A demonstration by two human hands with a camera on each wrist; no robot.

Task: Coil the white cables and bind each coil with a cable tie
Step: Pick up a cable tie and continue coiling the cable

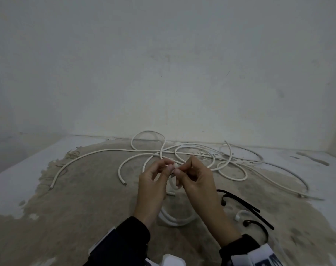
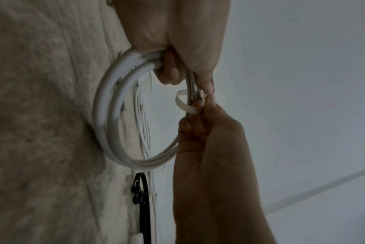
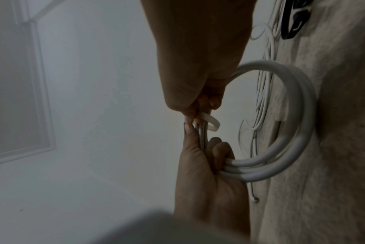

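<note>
A bare, unfinished room, more like a building site or an empty utility space than a lived-in home. The wall is plain, scuffed white plaster. The floor is rough grey concrete with patchy white paint along its edges. Loose white cables sprawl near the wall, and black cable ties lie at the right.

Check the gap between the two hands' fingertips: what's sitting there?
A white cable tie, looped round the coiled cable, pinched by left hand and right hand. Clearest in both wrist views.
</note>
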